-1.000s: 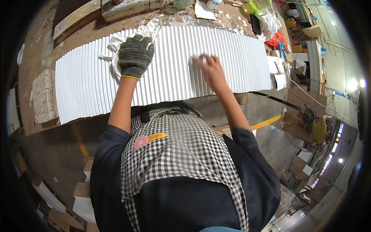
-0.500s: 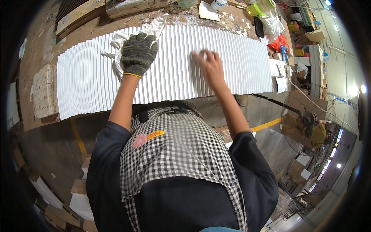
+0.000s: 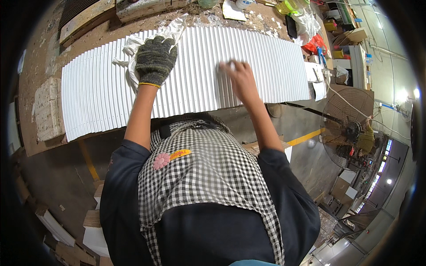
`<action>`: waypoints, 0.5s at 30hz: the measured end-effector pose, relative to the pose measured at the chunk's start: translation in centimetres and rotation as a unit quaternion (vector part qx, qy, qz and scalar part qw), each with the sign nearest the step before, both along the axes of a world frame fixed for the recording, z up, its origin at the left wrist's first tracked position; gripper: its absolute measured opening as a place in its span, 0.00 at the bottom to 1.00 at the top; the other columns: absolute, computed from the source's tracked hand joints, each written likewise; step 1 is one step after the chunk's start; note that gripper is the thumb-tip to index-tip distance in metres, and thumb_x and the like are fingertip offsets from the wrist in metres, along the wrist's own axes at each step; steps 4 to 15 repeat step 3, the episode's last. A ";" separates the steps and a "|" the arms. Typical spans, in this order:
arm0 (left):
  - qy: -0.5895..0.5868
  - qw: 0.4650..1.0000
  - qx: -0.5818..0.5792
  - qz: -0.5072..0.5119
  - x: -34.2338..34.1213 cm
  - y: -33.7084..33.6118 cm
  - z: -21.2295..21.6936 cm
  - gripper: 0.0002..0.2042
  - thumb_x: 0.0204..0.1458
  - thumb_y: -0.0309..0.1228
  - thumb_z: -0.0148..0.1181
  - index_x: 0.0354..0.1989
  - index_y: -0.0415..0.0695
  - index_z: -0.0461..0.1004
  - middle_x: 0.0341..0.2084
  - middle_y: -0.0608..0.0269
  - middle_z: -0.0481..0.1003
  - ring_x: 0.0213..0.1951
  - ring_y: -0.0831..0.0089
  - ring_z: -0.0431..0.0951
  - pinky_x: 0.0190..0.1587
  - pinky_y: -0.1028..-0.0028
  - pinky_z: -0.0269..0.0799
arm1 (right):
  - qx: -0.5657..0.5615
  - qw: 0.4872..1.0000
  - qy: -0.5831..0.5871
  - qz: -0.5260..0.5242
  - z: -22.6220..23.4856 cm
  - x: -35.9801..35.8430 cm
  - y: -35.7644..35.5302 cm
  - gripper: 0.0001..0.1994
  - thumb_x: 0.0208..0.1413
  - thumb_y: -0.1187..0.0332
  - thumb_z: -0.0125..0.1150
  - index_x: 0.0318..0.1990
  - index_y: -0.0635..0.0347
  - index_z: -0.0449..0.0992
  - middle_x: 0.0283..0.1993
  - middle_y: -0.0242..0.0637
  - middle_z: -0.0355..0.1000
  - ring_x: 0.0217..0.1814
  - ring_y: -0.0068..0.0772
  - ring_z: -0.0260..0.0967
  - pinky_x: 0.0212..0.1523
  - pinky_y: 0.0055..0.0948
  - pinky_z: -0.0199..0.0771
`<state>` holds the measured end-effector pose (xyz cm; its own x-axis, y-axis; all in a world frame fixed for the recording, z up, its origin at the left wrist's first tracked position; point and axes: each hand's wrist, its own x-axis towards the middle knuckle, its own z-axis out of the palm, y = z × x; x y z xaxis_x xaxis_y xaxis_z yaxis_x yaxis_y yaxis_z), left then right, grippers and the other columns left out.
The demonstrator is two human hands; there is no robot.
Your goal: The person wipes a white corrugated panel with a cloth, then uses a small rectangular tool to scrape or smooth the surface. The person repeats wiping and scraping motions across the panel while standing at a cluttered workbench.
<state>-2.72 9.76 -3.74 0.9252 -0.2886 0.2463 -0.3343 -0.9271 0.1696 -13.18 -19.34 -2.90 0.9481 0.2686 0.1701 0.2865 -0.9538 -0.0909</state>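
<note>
Bare right hand [image 3: 237, 80] with fingers bent down onto a small pale object, too blurred to identify, pressed against the long white fluted panel [image 3: 266, 62] slightly right of its middle. Left hand [image 3: 154, 60] in a dark knitted work glove with yellow cuff, fingers spread flat over a crumpled white cloth [image 3: 133, 46] pinned to the panel's left-centre, near the far edge. Panel lying flat lengthwise across the dusty brown wooden workbench [image 3: 40, 53], its near long edge overhanging the bench front directly ahead of the checked apron [image 3: 208, 177]; left end stopping just beside a pale rough block [image 3: 46, 108], right end close to small white cards [image 3: 317, 80] and red and yellow clutter at the bench corner. Bare ribbed surface open between the two hands and from the gloved hand out to the left end; narrower free strip right of the bare hand. Beyond the far edge, timber offcuts [image 3: 88, 17] and scraps crowding the bench. Grey floor with yellow line and a standing fan [image 3: 350, 128] to the lower right. Compared with half a second earlier: both hands on nearly the same spots, gloved hand unchanged on the cloth, right fingertips now blurred.
</note>
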 end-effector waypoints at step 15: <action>0.045 0.999 0.014 0.007 0.1 -0.4 0.7 0.21 0.60 0.50 0.53 0.55 0.52 0.79 0.57 0.55 0.76 0.56 0.54 0.75 0.61 0.53 0.68 | -0.018 0.997 0.059 0.040 1.1 -5.1 -0.9 0.27 0.57 0.79 0.55 0.60 0.33 0.79 0.57 0.34 0.74 0.60 0.47 0.71 0.64 0.46 0.76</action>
